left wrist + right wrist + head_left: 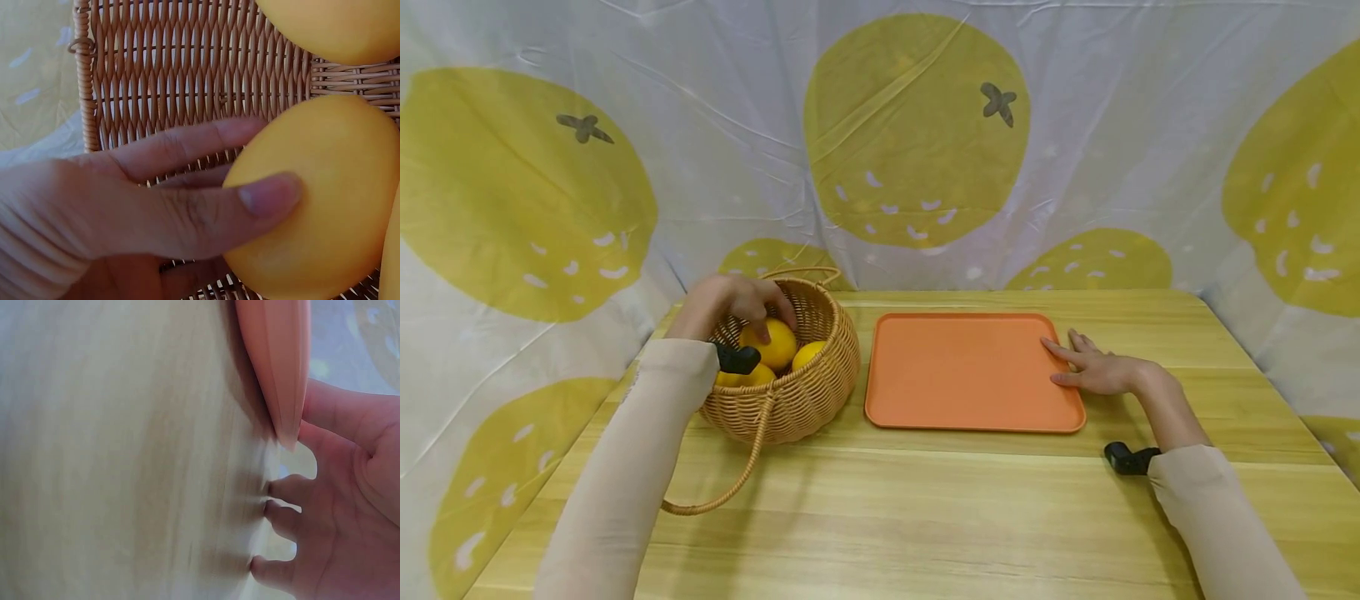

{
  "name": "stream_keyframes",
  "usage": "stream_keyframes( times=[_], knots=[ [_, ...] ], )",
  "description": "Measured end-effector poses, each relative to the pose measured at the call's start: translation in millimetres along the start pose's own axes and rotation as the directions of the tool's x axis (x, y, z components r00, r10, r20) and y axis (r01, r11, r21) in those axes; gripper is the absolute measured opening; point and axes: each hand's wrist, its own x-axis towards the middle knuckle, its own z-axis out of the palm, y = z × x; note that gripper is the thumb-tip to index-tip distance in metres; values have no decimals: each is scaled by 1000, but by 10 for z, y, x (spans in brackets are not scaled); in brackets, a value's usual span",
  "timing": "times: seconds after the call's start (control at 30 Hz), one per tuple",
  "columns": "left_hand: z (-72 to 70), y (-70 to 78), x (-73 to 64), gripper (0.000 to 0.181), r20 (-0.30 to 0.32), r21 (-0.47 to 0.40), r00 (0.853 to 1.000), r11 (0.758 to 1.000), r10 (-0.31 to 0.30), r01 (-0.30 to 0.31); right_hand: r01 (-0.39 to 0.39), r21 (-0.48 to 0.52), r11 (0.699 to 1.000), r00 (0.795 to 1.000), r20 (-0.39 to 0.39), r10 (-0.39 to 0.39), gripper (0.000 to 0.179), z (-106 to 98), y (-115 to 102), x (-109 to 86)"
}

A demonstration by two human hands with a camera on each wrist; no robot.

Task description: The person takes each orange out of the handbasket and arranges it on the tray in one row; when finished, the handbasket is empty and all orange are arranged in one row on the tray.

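Note:
My left hand (741, 302) reaches down into a wicker basket (816, 408) and holds a smooth, rounded yellow fruit (772, 344). In the left wrist view the thumb presses on the front of this fruit (331, 206), with fingers around its far side. Another yellow fruit (808, 354) lies to its right in the basket, and one more (748, 377) sits nearer the front rim. An orange rectangular tray (970, 375) lies flat on the table. My right hand (1101, 372) rests at its right edge, fingers spread, some over the rim and others touching the table.
The basket stands left of the tray on a light wooden table (925, 517). One basket handle (730, 492) hangs out toward the front left; the other (805, 271) stands at the back. A fruit-printed cloth (730, 167) hangs behind and beside the table.

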Motion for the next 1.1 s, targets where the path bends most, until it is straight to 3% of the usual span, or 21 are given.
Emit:
stream_keyframes(
  times=[0.27, 0.53, 0.77, 0.9, 1.1],
  knots=[
    [6, -8, 25, 55, 44, 10, 997, 998, -68, 68, 8, 9, 1000, 1000, 1, -8, 85, 5, -1, 1],
    [35, -44, 53, 52, 26, 6, 1000, 1000, -14, 13, 16, 26, 1000, 1000, 3, -16, 87, 5, 48, 24],
    [28, -30, 53, 56, 50, -9, 995, 996, -86, 86, -3, 6, 1000, 1000, 1, 3, 84, 11, -3, -5],
    [16, -22, 24, 60, 63, 2, 996, 998, -68, 68, 2, 7, 1000, 1000, -4, -2, 84, 9, -2, 8],
    [6, -26, 34, 64, 105, -52, 994, 998, -36, 41, 13, 11, 1000, 1000, -4, -13, 82, 3, -1, 7]
  ],
)
